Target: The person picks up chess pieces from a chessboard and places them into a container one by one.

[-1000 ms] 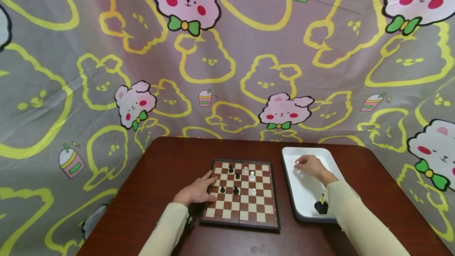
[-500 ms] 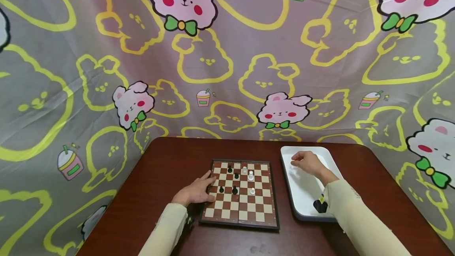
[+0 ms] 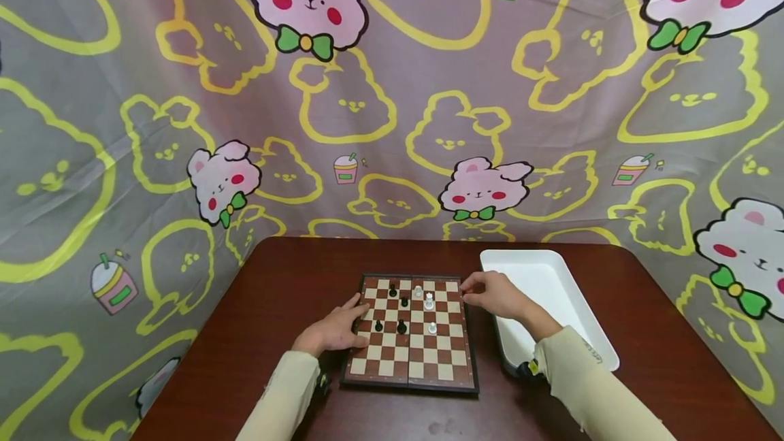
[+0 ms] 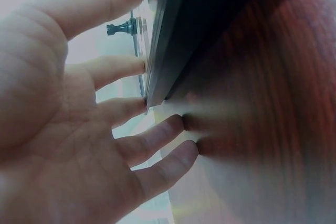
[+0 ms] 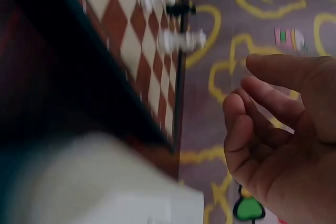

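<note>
My left hand (image 3: 331, 329) rests with spread fingers on the left edge of a chessboard (image 3: 388, 366). In the left wrist view, the thumb and two fingertips (image 4: 137, 65) meet the board's rim while the other two fingers reach past it. My right hand (image 3: 499, 297) is at the board's right edge, fingers loosely bent; the right wrist view shows nothing between thumb and fingertips. Several black chess pieces (image 3: 401, 326) stand on the left and middle squares. Three white chess pieces stand on the right half, among them a taller one (image 3: 429, 301) and a pawn-like one (image 3: 432, 327).
A white tray (image 3: 554, 278) with a dark outside lies right of the board, partly covered by the right hand and forearm. Both sit on a dark brown table (image 3: 294, 264). A patterned curtain (image 3: 392, 121) with cartoon bunnies encloses the table.
My right hand has moved left from over the tray to the board's right edge; the white thing earlier at its fingertips no longer shows there. My left hand has stayed at the board's edge.
</note>
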Motion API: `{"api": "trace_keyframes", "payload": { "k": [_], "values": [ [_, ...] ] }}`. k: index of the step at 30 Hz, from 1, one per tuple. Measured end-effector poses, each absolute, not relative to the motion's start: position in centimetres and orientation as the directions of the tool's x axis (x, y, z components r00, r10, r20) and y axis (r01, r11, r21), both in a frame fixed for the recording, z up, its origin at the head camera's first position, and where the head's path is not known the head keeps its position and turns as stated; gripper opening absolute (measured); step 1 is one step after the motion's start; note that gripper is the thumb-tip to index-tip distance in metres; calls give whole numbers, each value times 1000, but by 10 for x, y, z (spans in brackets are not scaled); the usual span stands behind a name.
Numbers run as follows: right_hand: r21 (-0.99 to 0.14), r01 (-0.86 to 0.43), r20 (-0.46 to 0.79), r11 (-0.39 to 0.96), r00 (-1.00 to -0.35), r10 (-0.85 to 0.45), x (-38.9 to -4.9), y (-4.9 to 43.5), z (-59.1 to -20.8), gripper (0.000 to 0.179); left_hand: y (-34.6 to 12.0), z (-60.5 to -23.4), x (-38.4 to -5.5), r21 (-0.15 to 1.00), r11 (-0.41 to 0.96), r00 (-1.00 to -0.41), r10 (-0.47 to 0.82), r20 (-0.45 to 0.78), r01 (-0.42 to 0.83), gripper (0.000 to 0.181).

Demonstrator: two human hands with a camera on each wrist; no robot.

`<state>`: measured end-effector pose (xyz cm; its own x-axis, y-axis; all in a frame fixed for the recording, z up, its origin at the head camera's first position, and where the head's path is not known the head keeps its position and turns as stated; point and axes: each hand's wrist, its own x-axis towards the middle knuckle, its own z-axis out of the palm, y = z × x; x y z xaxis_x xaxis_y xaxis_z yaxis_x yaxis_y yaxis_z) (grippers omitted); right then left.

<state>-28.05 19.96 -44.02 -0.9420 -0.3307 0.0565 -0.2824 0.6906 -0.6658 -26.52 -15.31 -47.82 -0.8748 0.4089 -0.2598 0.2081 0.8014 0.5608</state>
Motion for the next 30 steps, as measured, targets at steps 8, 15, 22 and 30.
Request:
{"api": "trace_keyframes", "payload": {
  "k": [8,15,22,30],
  "values": [
    [-647,-370,39,667,-889,-455,-258,162,-446,17,-154,-479,-266,555,807,-879,400,-260,203,73],
    [-619,-355,31,700,-902,-430,-252,146,-463,22,-153,-478,-266,556,806,-878,401,-261,203,73],
    [-625,-376,25,684,-886,-464,-254,136,-474,19,-154,-479,-266,539,820,-879,387,-277,192,74],
    [-634,-383,41,672,-884,-465,-257,130,-483,19,-157,-483,-269,553,805,-873,412,-262,214,73]
  ]
}}
